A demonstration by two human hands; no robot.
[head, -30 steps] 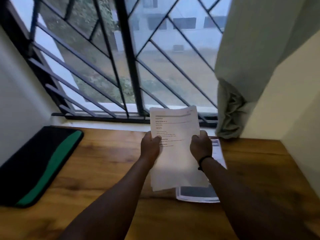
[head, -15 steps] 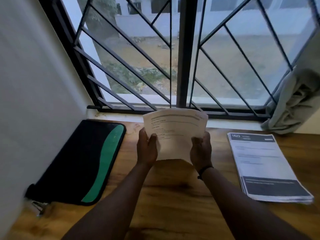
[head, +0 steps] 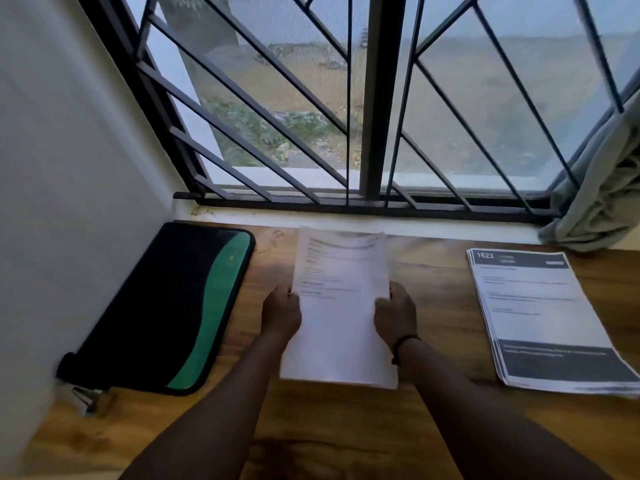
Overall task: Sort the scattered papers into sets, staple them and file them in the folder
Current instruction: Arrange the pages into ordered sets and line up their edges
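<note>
A set of white printed papers lies lengthwise at the middle of the wooden table. My left hand grips its left edge and my right hand grips its right edge. A second stack of papers, with dark bands at top and bottom and "1623" printed on it, rests on the table to the right, apart from my hands. The black and green folder lies flat at the left by the wall. A small metal stapler shows at the folder's near corner.
A barred window runs along the table's far edge. A white wall closes off the left side. A grey curtain hangs bunched at the far right.
The held papers went from upright in front of the window down towards the table, now spread lengthwise between my hands. The view shifted left and down.
</note>
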